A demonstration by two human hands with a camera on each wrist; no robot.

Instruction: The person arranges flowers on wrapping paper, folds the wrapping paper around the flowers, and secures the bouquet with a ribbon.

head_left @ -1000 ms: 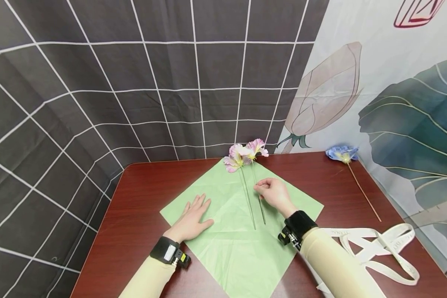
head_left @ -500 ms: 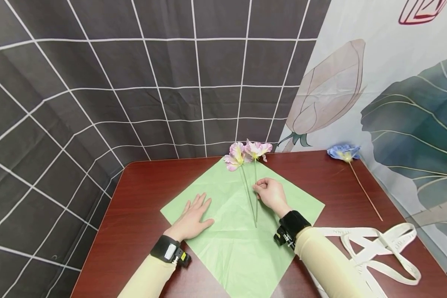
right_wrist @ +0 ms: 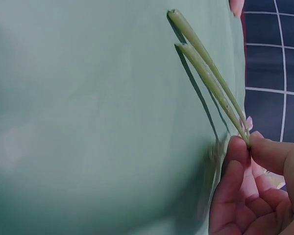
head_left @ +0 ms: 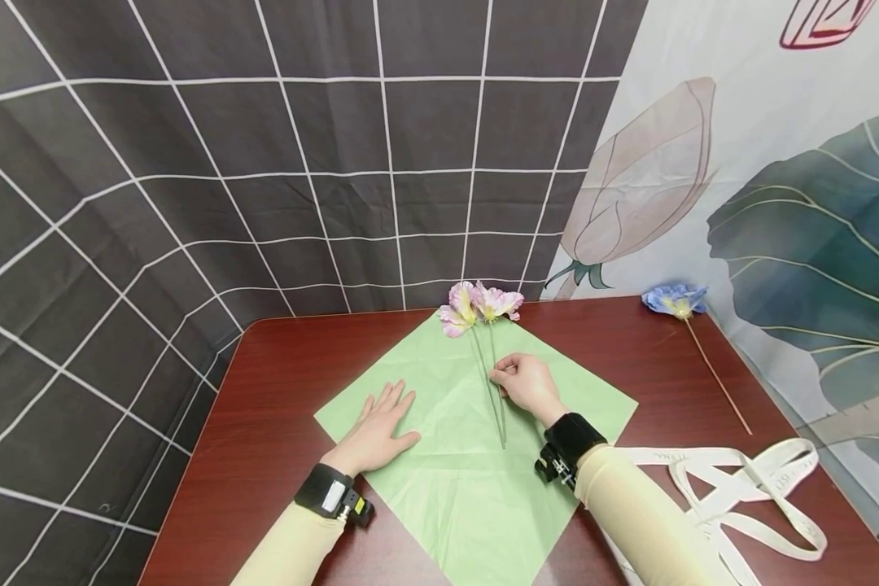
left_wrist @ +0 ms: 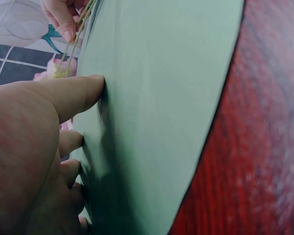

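Two pink artificial flowers lie side by side over a green sheet of wrapping paper (head_left: 454,496), the left flower (head_left: 457,312) just touching the right flower (head_left: 498,303) at the petals. My right hand (head_left: 529,382) pinches the right flower's stem (right_wrist: 213,88) between thumb and forefinger, partway down. The left flower's stem (head_left: 487,382) runs close beside it, and the lower ends nearly meet. My left hand (head_left: 377,431) rests with spread fingers on the paper's left part. In the left wrist view its thumb (left_wrist: 83,95) touches the paper.
A blue artificial flower (head_left: 675,301) with a brown stem lies at the table's back right. Loops of white printed ribbon (head_left: 769,488) lie beside my right forearm. The reddish-brown table (head_left: 264,382) backs onto a dark grid-patterned cloth (head_left: 344,203).
My right hand has shifted left with the right pink flower. Its bloom has come lower and nearer the other one, and the stems now lie closer together. My left hand has stayed put.
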